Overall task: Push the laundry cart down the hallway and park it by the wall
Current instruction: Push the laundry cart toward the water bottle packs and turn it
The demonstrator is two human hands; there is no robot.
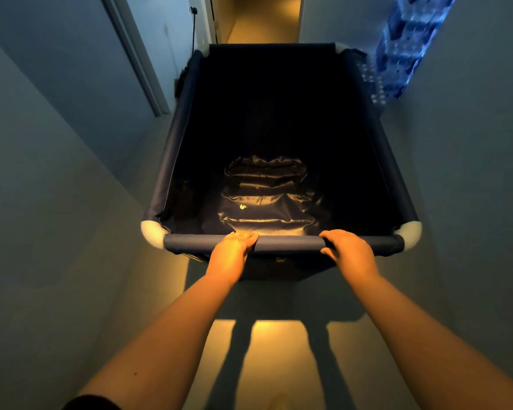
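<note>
On near rail of 1 laundry cart (pixel 282 119): left hand (pixel 231 255) & right hand (pixel 348 253), 2 total; fingers curled round it.

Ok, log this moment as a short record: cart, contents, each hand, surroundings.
cart: dark fabric laundry cart with white corner joints, in a narrow hallway
contents: looks empty; only a small bright speck on the liner
left hand: left hand gripping the near rail
right hand: right hand gripping the same rail
right side: stacked packs of water bottles against the wall
left side: door frame
</note>
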